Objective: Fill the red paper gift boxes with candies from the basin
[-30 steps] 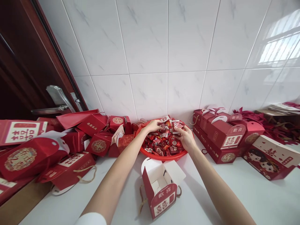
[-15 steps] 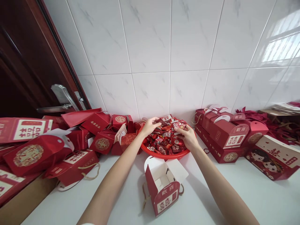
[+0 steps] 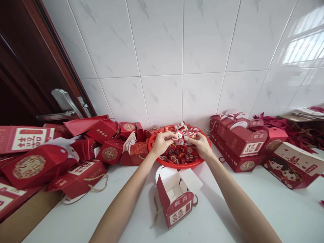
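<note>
Both my hands are over a red plastic basin (image 3: 182,166) heaped with candies (image 3: 174,157) in red wrappers. My left hand (image 3: 162,143) pinches a wrapped candy (image 3: 179,135) between thumb and fingers. My right hand (image 3: 201,144) is closed on wrapped candy (image 3: 191,135) too, held close beside the left hand's piece; how many pieces it has I cannot tell. In front of the basin, between my forearms, stands a red gift box (image 3: 174,206) with its white flaps spread and rope handles hanging at its sides. Its visible inside is white.
Red gift boxes (image 3: 110,153) lie piled on the left, partly in a cardboard carton (image 3: 32,216). More closed boxes (image 3: 246,143) are stacked on the right beside an upright box with cartoon figures (image 3: 291,165). A tiled wall (image 3: 162,101) stands behind the basin.
My hands have moved toward each other over the basin, and the candies in them are now side by side. The view has shifted slightly; the open box stays where it was.
</note>
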Available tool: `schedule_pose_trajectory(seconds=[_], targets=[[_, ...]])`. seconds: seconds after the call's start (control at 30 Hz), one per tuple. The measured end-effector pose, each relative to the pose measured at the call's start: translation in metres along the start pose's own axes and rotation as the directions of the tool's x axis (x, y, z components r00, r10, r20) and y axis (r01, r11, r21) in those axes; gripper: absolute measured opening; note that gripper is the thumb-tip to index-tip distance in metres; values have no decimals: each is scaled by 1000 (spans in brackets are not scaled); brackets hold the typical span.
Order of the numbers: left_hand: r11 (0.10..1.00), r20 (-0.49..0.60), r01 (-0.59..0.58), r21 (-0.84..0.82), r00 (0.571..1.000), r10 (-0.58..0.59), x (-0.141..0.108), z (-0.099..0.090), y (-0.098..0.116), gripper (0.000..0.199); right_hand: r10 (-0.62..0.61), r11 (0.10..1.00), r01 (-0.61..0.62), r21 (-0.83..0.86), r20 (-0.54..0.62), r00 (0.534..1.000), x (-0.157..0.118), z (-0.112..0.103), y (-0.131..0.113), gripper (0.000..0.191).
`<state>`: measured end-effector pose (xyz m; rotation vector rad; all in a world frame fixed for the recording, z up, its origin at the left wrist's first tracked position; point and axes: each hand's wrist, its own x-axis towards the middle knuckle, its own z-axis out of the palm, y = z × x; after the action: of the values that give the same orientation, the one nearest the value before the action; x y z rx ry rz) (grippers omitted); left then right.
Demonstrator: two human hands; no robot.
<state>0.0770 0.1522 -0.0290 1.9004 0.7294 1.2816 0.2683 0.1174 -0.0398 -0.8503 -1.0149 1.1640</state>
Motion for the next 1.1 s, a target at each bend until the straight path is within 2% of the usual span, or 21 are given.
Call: schedule_pose_trajectory(seconds=[0.13,0.27,0.5,0.57,0.7,0.77,0.9,1.03,1.1], targets=[[997,50,65,27,997,-67,-12,4,11,17,-43,999,42,12,77,996,-2,1,-1,48],[992,50,121,35,991,-123,-22,5,17,23,-57,998,52,33,193,979,-6,3,-5,43],[983,-2,176,44,984,-176,-28,8,17,38,36,999,-34,-11,324,945,-7,2,-7,44],[979,15,176,106,984,-178,-28,4,18,41,39,999,-38,-7,297,954,-7,1,-7,46],[952,63,145,269,984,-168,-27,-11,19,44,59,997,-66,44,134,989,-6,1,-8,42],[941,60,117,317,988,-143,-24,-20,17,40,57,996,-63,65,89,994,-6,1,-9,39],[927,-43,128,353,992,-121,-9,-37,8,26,47,995,-48,91,11,999,-5,0,-10,37],[915,-149,163,370,982,-114,22,-47,-6,18,45,993,-43,106,-19,999,-3,0,-9,37],[894,-162,209,397,974,-156,40,-47,-15,15,39,994,-37,105,-19,999,-3,-1,-8,37]])
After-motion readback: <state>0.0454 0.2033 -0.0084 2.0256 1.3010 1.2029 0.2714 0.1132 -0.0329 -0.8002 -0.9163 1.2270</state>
